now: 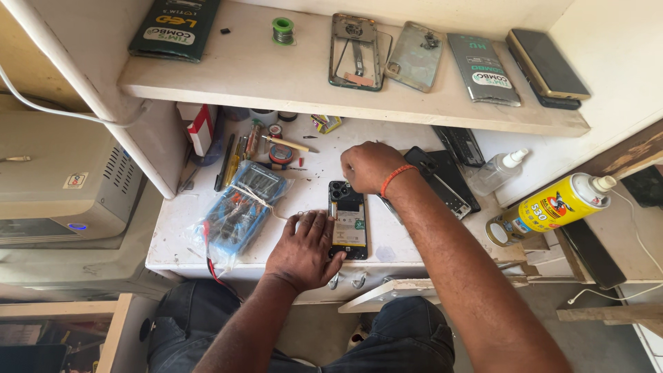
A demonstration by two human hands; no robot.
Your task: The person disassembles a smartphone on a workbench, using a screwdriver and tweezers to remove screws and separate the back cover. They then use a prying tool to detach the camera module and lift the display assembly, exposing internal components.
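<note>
A white counter [407, 238] carries a bagged blue multimeter [242, 207] beside an opened smartphone [347, 220]. The left hand [304, 250] lies flat, grip released, steadying the phone's lower edge. The right hand [369, 166], clenched, hovers at its top; whether it holds anything, I cannot tell.

Two hands: left hand [304, 250], right hand [367, 166]. One opened phone [347, 220] on the counter [400, 243]. One multimeter [242, 207] in a plastic bag. One yellow spray can [549, 207]. One clear squeeze bottle [496, 171]. On the shelf [290, 76]: one solder spool [282, 30], two phone frames [356, 52], two flat dark packets [174, 27], one stack of phones [549, 68].
</note>
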